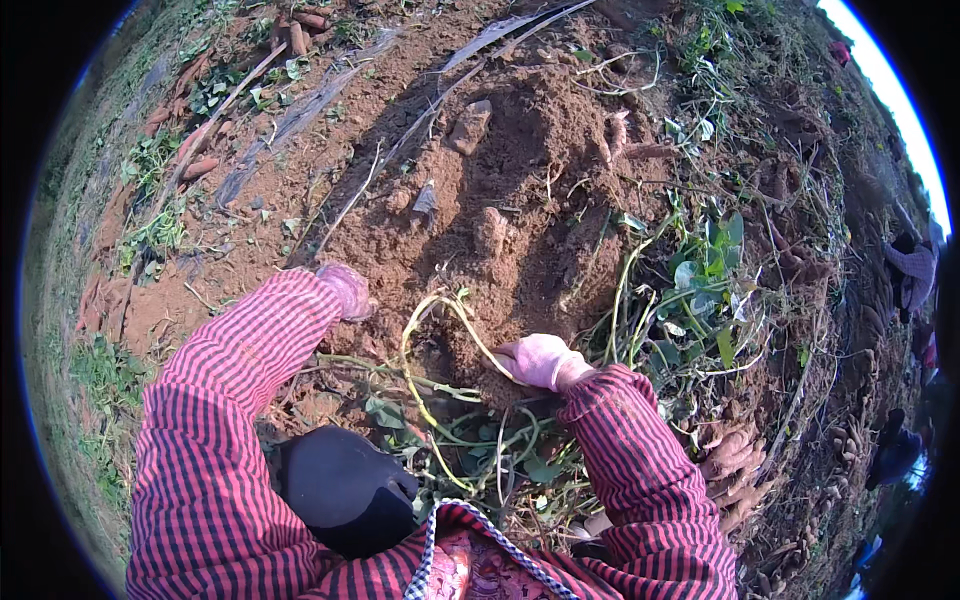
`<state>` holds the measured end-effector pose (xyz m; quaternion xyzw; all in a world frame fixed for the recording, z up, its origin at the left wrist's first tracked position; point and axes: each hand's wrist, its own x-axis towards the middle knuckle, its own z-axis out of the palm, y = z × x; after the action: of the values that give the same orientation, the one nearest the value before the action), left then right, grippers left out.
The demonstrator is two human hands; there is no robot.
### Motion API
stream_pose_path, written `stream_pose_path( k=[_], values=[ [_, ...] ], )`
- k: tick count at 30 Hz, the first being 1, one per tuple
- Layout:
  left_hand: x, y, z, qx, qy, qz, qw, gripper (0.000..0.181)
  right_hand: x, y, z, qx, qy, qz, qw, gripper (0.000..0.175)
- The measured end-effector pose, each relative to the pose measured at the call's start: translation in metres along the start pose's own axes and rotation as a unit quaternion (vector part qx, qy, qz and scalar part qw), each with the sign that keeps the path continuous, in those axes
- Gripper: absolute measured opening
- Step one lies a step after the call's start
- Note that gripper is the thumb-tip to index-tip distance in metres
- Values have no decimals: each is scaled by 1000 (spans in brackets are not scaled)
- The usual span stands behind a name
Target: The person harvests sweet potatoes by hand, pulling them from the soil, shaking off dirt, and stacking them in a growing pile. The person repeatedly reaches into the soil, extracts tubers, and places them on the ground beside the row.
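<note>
My left hand [349, 292], in a soil-stained pale glove, rests on the loose reddish soil [382, 247]; its fingers are partly hidden, and whether it holds anything does not show. My right hand [536, 361], in a pink glove, is closed near the end of a looped yellow-green vine stem [409, 337], low over the soil. Ahead of my hands a soil-covered sweet potato [492, 232] stands partly buried. Another reddish root [618, 135] lies farther up on the right of the mound. A stone or clod [471, 127] sits at the top of the dug soil.
Leafy vines [705, 270] spread at the right. Sweet potatoes [731, 465] are piled by my right elbow, with more roots [296, 34] at the upper left. Torn plastic film [292, 120] crosses the ground. A person [913, 270] is at the far right edge.
</note>
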<state>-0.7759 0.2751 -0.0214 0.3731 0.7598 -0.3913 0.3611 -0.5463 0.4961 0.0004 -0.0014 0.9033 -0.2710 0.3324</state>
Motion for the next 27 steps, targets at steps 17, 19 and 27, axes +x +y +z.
stream_pose_path(
  k=[17, 19, 27],
  values=[
    [98, 87, -173, -461, 357, 195, 788, 45, 38, 166, -152, -78, 242, 241, 937, 76],
    [101, 129, -200, -342, 272, 208, 875, 60, 44, 174, -158, -82, 219, 236, 943, 77],
    [78, 184, -210, -523, 179, 143, 821, 102, 33, 195, -120, 61, 248, 246, 935, 63]
  ],
)
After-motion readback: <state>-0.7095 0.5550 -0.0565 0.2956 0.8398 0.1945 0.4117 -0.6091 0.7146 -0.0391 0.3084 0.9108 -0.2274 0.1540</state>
